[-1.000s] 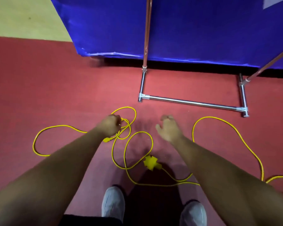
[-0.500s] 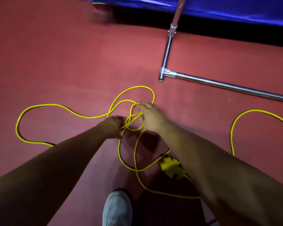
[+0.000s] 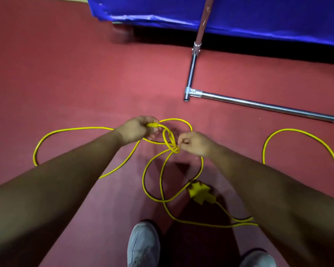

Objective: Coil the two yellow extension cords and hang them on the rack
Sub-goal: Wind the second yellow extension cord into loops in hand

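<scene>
Left hand: the left hand reaches forward over the floor, and its grip is closed, fingers curled round the plug at one end of a yellow cord.
Right hand: the right hand is just beside the left, and its grip is closed in a pinch on the cord where the small loops cross.
Small loops: two or three tight turns of cord hang between the two hands, raised off the floor.
Cord on the floor: from the left hand a long curve runs out to the left and passes back under the left forearm. More slack lies in wide, overlapping loops below the hands, in front of the feet.
Socket block: a yellow multi-way end piece lies on the floor under the right forearm, with cord leading from it toward the lower right.
Far curve: another arc of yellow cord lies on the floor to the right, well apart from the hands. Whether it belongs to the same cord cannot be told.
Rack: its chrome base tubes rest on the floor beyond the hands, and one upright pole rises at the far corner. No cord touches it.
Blue sheet: it covers something behind the rack, along the top edge of the view.
Shoes: a grey left shoe and right shoe stand at the bottom edge.
</scene>
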A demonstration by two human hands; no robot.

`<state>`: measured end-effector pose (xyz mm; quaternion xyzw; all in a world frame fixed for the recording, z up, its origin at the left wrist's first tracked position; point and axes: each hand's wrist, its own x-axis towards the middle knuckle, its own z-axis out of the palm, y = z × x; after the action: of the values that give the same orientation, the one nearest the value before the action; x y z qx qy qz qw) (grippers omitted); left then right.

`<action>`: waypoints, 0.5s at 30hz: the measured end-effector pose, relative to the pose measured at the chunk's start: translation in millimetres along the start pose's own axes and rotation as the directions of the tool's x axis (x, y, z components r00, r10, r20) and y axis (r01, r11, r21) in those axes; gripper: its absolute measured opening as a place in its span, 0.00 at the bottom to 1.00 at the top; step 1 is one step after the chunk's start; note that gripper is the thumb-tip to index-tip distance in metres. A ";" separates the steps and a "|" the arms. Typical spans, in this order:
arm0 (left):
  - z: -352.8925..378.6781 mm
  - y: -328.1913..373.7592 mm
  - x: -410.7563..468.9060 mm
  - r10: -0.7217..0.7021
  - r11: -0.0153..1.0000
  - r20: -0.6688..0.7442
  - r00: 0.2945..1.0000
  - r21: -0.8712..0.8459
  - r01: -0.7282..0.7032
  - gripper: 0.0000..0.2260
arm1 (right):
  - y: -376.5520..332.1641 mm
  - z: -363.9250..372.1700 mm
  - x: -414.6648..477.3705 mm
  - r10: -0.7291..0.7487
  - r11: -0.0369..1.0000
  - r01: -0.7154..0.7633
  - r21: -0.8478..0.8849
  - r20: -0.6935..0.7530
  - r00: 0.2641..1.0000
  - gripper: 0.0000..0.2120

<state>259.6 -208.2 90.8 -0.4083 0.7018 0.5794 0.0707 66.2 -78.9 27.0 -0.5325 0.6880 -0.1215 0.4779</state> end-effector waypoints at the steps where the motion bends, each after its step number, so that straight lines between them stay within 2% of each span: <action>1: -2.8 19.0 -5.0 0.025 1.000 0.003 1.000 -0.019 -0.025 0.07 | -3.1 -11.4 -11.8 0.007 0.995 -0.003 0.100 -0.035 0.999 0.06; 4: -10.2 79.5 -27.7 0.125 0.991 0.027 0.992 -0.057 -0.123 0.07 | -32.7 -51.4 -54.7 0.058 0.930 0.009 0.368 -0.170 0.984 0.14; 7: -16.5 139.8 -62.5 0.238 0.956 0.005 0.971 -0.175 -0.234 0.08 | -68.7 -92.4 -108.0 -0.031 0.850 0.128 0.512 -0.193 0.981 0.24; 10: -21.6 199.2 -103.8 0.311 0.910 -0.035 0.950 -0.279 -0.308 0.08 | -105.2 -127.9 -165.6 -0.078 0.829 0.213 0.516 -0.271 0.960 0.22; 13: -18.0 250.2 -148.7 0.369 0.878 -0.062 0.928 -0.306 -0.369 0.07 | -139.5 -153.0 -225.5 -0.090 0.794 0.309 0.523 -0.403 0.911 0.14; 15: -8.4 278.7 -179.7 0.388 0.866 -0.104 0.916 -0.300 -0.401 0.06 | -155.6 -165.6 -264.8 -0.100 0.788 0.357 0.502 -0.468 0.878 0.12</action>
<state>198.1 -128.6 406.9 -0.2739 0.6700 0.6777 -0.1293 25.5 26.5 357.1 -0.4058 0.6331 -0.4919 0.4388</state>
